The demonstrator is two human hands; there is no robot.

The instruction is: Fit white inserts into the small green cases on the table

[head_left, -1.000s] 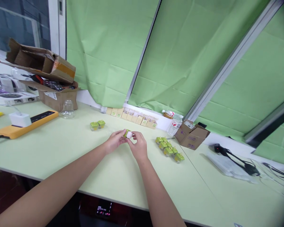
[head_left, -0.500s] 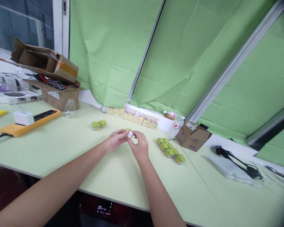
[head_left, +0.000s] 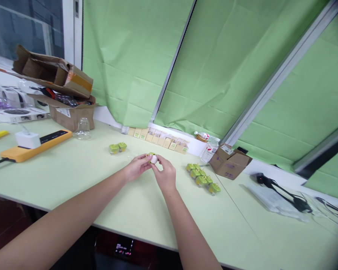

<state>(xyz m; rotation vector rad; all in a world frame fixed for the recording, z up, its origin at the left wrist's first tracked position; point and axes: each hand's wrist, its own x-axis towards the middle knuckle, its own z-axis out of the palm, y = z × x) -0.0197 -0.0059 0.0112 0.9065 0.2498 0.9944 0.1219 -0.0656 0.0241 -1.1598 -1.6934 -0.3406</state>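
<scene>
Both my hands meet over the middle of the pale green table (head_left: 73, 176). My left hand (head_left: 136, 167) and my right hand (head_left: 166, 174) pinch one small item (head_left: 152, 158) between their fingertips, green with a white part facing me. Two similar green-capped pieces (head_left: 117, 148) stand to the left of my hands. A cluster of several more green-capped pieces (head_left: 202, 179) lies to the right of my right hand.
A row of small beige boxes (head_left: 157, 140) lines the window sill. A small cardboard box (head_left: 229, 161) and a plastic bottle (head_left: 210, 148) sit at right. An orange power strip (head_left: 36, 144), a glass jar (head_left: 83, 129) and stacked cardboard boxes (head_left: 59, 93) are at left. Black cables (head_left: 281, 191) lie far right.
The view shifted slightly to the left early on. My hands stay together on the small item, with only small finger movement.
</scene>
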